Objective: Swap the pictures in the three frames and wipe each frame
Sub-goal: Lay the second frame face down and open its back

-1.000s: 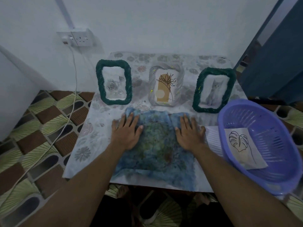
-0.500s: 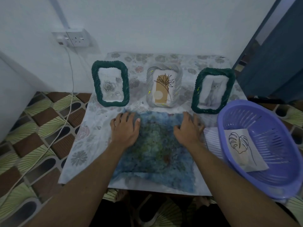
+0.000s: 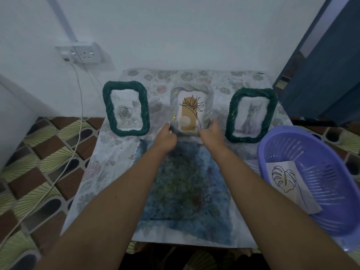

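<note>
Floral table (image 3: pixel 109 162), white wall (image 3: pixel 175 36) — silver frame (image 3: pixel 191 89) upright, long axis vertical, faced near; lower corners gripped by left hand (image 3: pixel 166 139), right hand (image 3: pixel 211 134).

A counter (image 3: pixel 109 172) stands against the wall (image 3: pixel 194 36). Three frames stand in a row along its back: the left frame (image 3: pixel 126 109), the middle frame (image 3: pixel 191 112) and the right frame (image 3: pixel 252 115). A cloth (image 3: pixel 185 182) lies spread on the counter before the middle frame, reaching the near edge. The left grip (image 3: pixel 165 138) and the right grip (image 3: pixel 211 134) hold the middle frame's lower corners, above the cloth's far edge. A basket (image 3: pixel 331 182) sits at the counter's right side, before the right frame, with a paper (image 3: pixel 288 182) lying inside it. A socket (image 3: pixel 85 54) is on the wall behind and left of the counter, and a cable (image 3: pixel 79 106) hangs from it to the floor (image 3: pixel 29 162). A door (image 3: pixel 331 75) stands to the far right.
</note>
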A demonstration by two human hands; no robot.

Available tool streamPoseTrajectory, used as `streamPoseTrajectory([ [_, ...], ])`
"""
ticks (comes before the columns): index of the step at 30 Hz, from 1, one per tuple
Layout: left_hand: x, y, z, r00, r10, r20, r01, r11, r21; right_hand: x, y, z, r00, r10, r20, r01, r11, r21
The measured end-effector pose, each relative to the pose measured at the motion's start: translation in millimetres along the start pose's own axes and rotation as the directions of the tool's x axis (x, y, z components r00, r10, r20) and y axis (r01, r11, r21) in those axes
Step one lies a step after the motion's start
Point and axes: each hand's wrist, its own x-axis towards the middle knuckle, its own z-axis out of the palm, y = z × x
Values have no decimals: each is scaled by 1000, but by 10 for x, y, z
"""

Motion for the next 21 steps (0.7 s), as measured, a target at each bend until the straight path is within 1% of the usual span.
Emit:
streamPoseTrajectory([
  [5, 40, -23, 65, 996, -14, -93, 2, 992, -129, 13, 10, -36, 999, 41, 0, -41, 989, 143],
  [10, -86, -28, 4, 978, 41, -203, -85, 974, -211, -57, 11, -119, 999, 28, 22, -32, 976, 215],
  [12, -145, -51, -67, 973, 42, -228, -101, 962, -252, -97, 24, -137, 1000, 14, 3, -14, 969, 245],
  [14, -223, -98, -133, 972, 61, -226, -125, 951, -282, -159, 54, -145, 1000, 23, -15, -17, 957, 290],
  [17, -400, -161, -184, 979, 73, -189, -147, 901, -409, -246, 147, -148, 998, 48, -42, -31, 943, 332],
  [21, -705, -206, -230, 989, 65, -132, -126, 836, -534, -420, 245, -107, 996, 55, -63, -30, 937, 347],
])
